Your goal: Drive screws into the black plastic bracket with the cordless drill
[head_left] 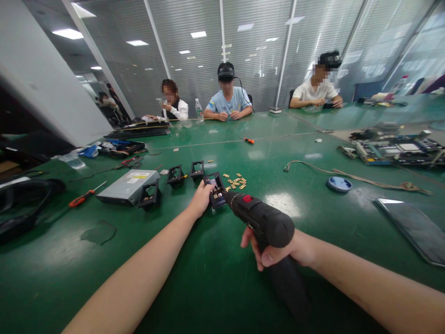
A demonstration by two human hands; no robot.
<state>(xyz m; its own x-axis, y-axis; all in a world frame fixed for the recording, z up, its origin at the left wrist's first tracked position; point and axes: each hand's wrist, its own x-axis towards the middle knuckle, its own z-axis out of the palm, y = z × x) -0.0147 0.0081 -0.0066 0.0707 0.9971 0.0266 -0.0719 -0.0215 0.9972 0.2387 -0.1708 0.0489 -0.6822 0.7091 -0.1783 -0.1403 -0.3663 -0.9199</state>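
While your right hand point(283, 250) wraps closed round one power drill point(262, 218), your left hand point(200, 199) pinches one black frame point(218, 196) by its left edge, at twelve o'clock on the bench point(215, 278). Whether the drill's tip touches it, you cannot tell. Three more frames point(175, 182) sit between nine and eleven o'clock of it; brass plates point(236, 181), too bunched to count, lie towards two.

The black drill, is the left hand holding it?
No, the right hand grips the drill, while the left hand holds a black frame.
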